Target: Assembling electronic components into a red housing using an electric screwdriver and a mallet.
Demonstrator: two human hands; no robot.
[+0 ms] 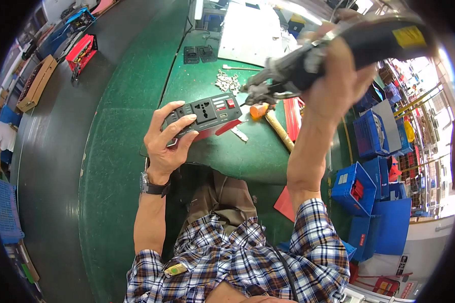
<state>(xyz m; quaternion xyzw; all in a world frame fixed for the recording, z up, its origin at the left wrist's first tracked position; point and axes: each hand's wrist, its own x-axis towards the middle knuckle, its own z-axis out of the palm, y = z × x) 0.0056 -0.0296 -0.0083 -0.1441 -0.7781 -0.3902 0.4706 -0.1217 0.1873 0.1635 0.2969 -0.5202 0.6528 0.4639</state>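
A power inverter (215, 112) with a black socket panel, a red switch and a red body is tilted up above the green bench. My left hand (164, 141) grips its left end, thumb below and fingers over the panel. My right hand (333, 83) is wrapped round a black and metal power screwdriver (301, 68), which is blurred by motion. The driver's tip reaches the inverter's right edge; I cannot tell whether it touches. Just beyond the inverter lies a pile of small metal pieces (227, 81). A hammer (279, 130) with an orange head rests under the driver.
Black plastic panels (199, 54) and a white board (247, 35) are at the back of the bench (129, 111). Red strips (291, 118) lie beside the hammer. Blue bins (354, 189) stand on the right. A grey walkway (50, 166) runs along the left.
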